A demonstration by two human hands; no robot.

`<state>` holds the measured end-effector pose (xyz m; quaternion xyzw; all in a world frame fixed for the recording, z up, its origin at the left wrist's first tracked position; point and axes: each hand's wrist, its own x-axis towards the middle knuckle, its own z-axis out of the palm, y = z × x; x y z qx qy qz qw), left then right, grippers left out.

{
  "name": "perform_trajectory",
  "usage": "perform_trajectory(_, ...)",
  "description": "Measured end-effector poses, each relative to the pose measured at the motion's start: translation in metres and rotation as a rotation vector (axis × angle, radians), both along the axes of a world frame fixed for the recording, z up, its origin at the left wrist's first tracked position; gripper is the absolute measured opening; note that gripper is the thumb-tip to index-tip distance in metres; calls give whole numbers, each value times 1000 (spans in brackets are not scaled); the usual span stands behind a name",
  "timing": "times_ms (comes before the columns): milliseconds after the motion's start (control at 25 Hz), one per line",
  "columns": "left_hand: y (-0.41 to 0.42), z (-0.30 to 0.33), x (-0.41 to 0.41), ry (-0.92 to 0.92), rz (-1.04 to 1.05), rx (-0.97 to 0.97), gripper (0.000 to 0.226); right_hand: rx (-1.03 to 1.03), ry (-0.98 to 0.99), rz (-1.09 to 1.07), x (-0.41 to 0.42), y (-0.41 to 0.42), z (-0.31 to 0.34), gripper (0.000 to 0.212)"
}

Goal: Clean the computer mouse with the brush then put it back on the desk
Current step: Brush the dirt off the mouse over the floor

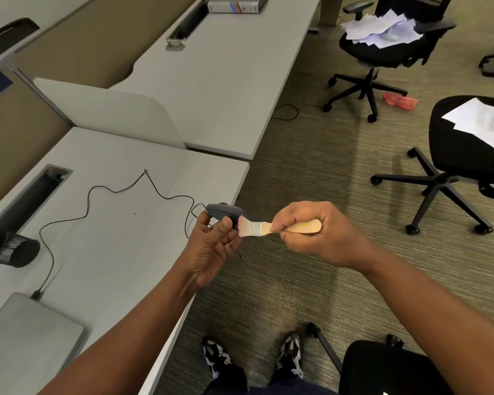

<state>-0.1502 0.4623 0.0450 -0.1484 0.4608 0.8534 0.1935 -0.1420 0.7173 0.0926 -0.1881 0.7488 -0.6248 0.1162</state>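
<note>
Left grip (pixel 216 240) clasps the mouse (pixel 224 211); right grip (pixel 314 229) clenches the brush (pixel 257 228) against it.

We see the near white desk (pixel 120 252). On it: a closed grey laptop (pixel 29 337) at the near left corner, a thin black cable (pixel 97 192) snaking across the top from the laptop's edge toward the right edge, and a black mesh cup (pixel 10 248) lying on its side at left. A cable slot (pixel 32 192) is cut into the top. Behind a white divider (pixel 111 112), the far desk (pixel 211 89) carries a binder (pixel 236 4). On the carpet (pixel 311 172): office chairs (pixel 382 52), a red bag (pixel 399 100).
</note>
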Motion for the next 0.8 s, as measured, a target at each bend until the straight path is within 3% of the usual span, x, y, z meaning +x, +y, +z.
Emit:
perform_trajectory(400,1,10,2,-29,-38,177,98,-53,-56,-31,2,17,-5,21)
perform_trajectory(600,0,12,4,-3,-167,254,98,-168,-142,-101,1,22,-5,14)
perform_trajectory(800,2,12,8,0,-282,249,78,-232,-271,-238,-4,14,0,25)
